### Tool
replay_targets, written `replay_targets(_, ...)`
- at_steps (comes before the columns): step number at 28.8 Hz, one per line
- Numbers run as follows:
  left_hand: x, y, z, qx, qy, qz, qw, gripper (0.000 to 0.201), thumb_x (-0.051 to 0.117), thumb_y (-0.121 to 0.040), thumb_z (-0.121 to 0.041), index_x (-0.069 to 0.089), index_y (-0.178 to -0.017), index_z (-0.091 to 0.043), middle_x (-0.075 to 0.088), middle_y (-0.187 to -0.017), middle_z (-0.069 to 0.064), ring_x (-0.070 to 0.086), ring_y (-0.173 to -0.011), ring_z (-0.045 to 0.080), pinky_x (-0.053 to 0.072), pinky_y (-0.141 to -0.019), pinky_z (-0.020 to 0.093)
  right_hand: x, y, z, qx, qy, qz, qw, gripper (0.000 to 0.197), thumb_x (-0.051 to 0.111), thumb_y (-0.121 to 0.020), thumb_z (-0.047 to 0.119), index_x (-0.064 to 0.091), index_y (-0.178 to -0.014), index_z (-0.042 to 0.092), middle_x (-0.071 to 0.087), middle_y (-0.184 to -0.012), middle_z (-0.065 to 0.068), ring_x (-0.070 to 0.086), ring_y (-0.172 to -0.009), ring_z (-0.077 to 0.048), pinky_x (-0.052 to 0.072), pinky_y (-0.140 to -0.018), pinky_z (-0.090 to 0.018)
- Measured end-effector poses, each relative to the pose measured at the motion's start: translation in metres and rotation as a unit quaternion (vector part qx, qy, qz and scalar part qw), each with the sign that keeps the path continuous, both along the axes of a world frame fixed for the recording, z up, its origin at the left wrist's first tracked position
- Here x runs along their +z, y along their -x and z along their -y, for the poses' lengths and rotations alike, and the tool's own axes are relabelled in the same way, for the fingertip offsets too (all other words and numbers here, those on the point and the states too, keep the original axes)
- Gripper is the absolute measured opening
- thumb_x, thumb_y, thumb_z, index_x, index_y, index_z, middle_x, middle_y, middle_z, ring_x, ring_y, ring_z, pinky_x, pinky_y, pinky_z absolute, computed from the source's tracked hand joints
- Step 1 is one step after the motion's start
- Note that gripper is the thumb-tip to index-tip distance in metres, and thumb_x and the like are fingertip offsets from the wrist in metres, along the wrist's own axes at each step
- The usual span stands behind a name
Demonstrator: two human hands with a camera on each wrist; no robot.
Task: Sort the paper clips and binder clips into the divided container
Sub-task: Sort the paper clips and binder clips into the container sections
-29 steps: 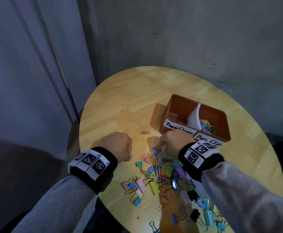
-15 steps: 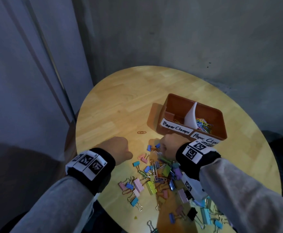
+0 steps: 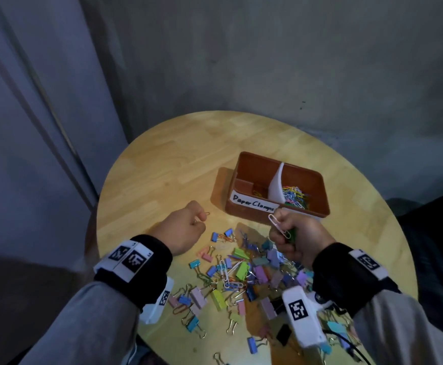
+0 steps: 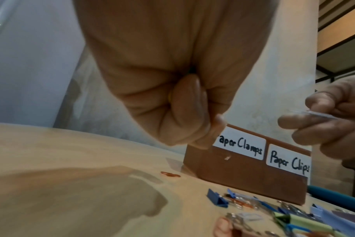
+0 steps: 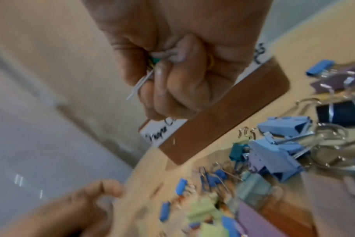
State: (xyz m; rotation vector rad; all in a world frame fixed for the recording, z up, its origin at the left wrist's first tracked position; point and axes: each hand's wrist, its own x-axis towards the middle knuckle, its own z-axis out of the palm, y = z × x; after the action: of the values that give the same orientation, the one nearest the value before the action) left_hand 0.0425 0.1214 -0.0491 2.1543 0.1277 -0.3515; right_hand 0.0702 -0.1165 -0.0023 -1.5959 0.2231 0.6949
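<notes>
A brown divided container (image 3: 318, 206) stands on the round wooden table (image 3: 162, 159), with a white divider (image 3: 277, 184). Its right compartment holds coloured paper clips (image 3: 295, 197). Labels read "Paper Clamps" (image 4: 240, 145) and "Paper Clips" (image 4: 290, 162). My right hand (image 3: 283, 230) hovers just before the container's front wall and grips a pink-white paper clip (image 3: 277, 223) along with green and yellow clips (image 5: 152, 61). My left hand (image 3: 198, 223) is a fist above a lone orange paper clip (image 4: 170, 174); a yellow speck shows between its fingers. A mixed pile of binder clips and paper clips (image 3: 241, 272) lies near me.
The table is small and round, its edge close on the left and at the front. A grey wall and a curtain stand behind it. Bare wood lies left of and behind the container. A few clips (image 3: 256, 192) sit in the left compartment.
My right hand has risen off the pile with paper clips and moved toward the container. My left fist has moved forward to just above the lone orange paper clip.
</notes>
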Motion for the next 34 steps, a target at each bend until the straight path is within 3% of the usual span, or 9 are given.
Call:
replay_targets(5, 0.010, 0.002, 0.026, -0.014, 0.036, -0.007, 0.999, 0.032, 0.040, -0.097, -0.012, 0.061, -0.074, -0.018, 0.051, -0.069, 0.006, 0.045, -0.057, 0.017, 0.041, -0.047, 0.019, 0.013, -0.003, 0.022, -0.097, -0.105, -0.006, 0.990, 0.015, 0.034, -0.065, 0.005, 0.041, -0.069, 0.018, 0.044, -0.058, -0.011, 0.021, -0.036, -0.010, 0.011, -0.041, -0.010)
replay_targets(9, 0.029, 0.000, 0.053, 0.025, 0.131, -0.019, 0.991, 0.023, 0.042, -0.088, -0.030, 0.059, -0.073, -0.027, 0.046, -0.065, -0.002, 0.038, -0.051, 0.014, 0.036, -0.047, 0.021, 0.014, -0.016, 0.035, -0.137, -0.067, 0.007, 0.988, 0.019, 0.040, -0.086, 0.006, 0.040, -0.075, 0.021, 0.044, -0.053, -0.006, 0.023, -0.034, -0.009, 0.012, -0.036, -0.009)
replay_targets(14, 0.072, -0.035, 0.106, 0.051, 0.265, -0.067, 0.961, 0.022, 0.036, -0.091, 0.003, 0.052, -0.086, -0.010, 0.037, -0.062, 0.003, 0.026, -0.047, 0.012, 0.019, -0.041, 0.017, 0.027, -0.047, 0.047, -0.132, 0.081, 0.062, 0.986, 0.025, 0.040, -0.092, -0.001, 0.043, -0.073, 0.014, 0.042, -0.053, -0.007, 0.025, -0.034, -0.011, 0.017, -0.037, -0.007)
replay_targets(20, 0.110, -0.093, 0.159, 0.086, 0.315, -0.125, 0.937, 0.014, 0.044, -0.096, -0.019, 0.047, -0.097, -0.005, 0.043, -0.076, 0.008, 0.042, -0.060, 0.017, 0.041, -0.054, 0.028, 0.036, -0.081, 0.058, -0.149, 0.131, 0.033, 0.980, 0.025, 0.047, -0.096, 0.007, 0.048, -0.071, 0.008, 0.044, -0.056, -0.008, 0.033, -0.034, -0.013, 0.024, -0.037, -0.013)
replay_targets(24, 0.111, -0.116, 0.178, 0.109, 0.326, -0.131, 0.930, 0.039, 0.043, -0.098, -0.023, 0.040, -0.132, -0.004, 0.048, -0.114, 0.016, 0.053, -0.095, 0.028, 0.046, -0.076, 0.036, 0.037, -0.094, 0.060, -0.219, 0.040, 0.000, 0.975, 0.020, 0.051, -0.098, 0.026, 0.055, -0.090, 0.008, 0.053, -0.085, -0.009, 0.053, -0.078, -0.025, 0.048, -0.066, -0.037)
replay_targets(27, 0.109, -0.121, 0.184, 0.115, 0.318, -0.137, 0.931, 0.044, 0.039, -0.100, -0.023, 0.037, -0.139, -0.003, 0.044, -0.138, 0.017, 0.046, -0.126, 0.036, 0.044, -0.094, 0.039, 0.039, -0.093, 0.064, -0.211, 0.008, -0.012, 0.977, 0.035, 0.043, -0.100, 0.035, 0.049, -0.121, 0.008, 0.052, -0.125, -0.015, 0.048, -0.119, -0.035, 0.038, -0.097, -0.044)
replay_targets(29, 0.108, -0.118, 0.184, 0.117, 0.307, -0.132, 0.935, 0.041, 0.039, -0.099, -0.021, 0.040, -0.134, -0.001, 0.041, -0.137, 0.022, 0.042, -0.129, 0.040, 0.045, -0.090, 0.038, 0.042, -0.086, 0.065, -0.188, -0.004, -0.014, 0.982, 0.044, 0.036, -0.102, 0.036, 0.042, -0.134, 0.007, 0.047, -0.134, -0.015, 0.040, -0.130, -0.034, 0.029, -0.107, -0.044)
replay_targets(31, 0.109, -0.111, 0.177, 0.099, 0.299, -0.126, 0.941, 0.041, 0.038, -0.098, -0.020, 0.042, -0.134, 0.000, 0.045, -0.133, 0.023, 0.045, -0.126, 0.039, 0.044, -0.084, 0.036, 0.048, -0.077, 0.065, -0.176, 0.030, 0.017, 0.984, 0.041, 0.036, -0.102, 0.036, 0.045, -0.133, 0.010, 0.052, -0.127, -0.014, 0.048, -0.119, -0.032, 0.034, -0.101, -0.043)
replay_targets(34, 0.111, -0.098, 0.153, 0.075, 0.270, -0.091, 0.956, 0.029, 0.038, -0.098, -0.018, 0.056, -0.115, -0.003, 0.060, -0.104, 0.015, 0.061, -0.092, 0.028, 0.050, -0.067, 0.029, 0.052, -0.057, 0.060, -0.166, 0.085, 0.092, 0.978, 0.017, 0.047, -0.098, 0.025, 0.057, -0.106, 0.014, 0.061, -0.085, -0.009, 0.057, -0.069, -0.025, 0.044, -0.067, -0.033)
